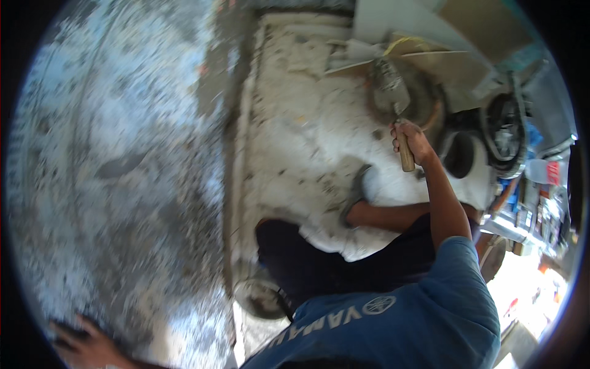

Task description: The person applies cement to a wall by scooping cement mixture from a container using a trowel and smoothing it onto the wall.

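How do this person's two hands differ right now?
The left hand is open with fingers spread; the right hand is closed around a wooden-handled trowel. The left hand is over the mottled grey surface; the right hand is farther forward, on the person's other side. Both hands are bare.

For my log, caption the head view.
Right hand grips wooden-handled metal trowel over round dark basin; left hand at mottled grey surface.

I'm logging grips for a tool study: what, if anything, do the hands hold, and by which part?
The right hand holds a trowel by its wooden handle. Nothing shows held in the left hand.
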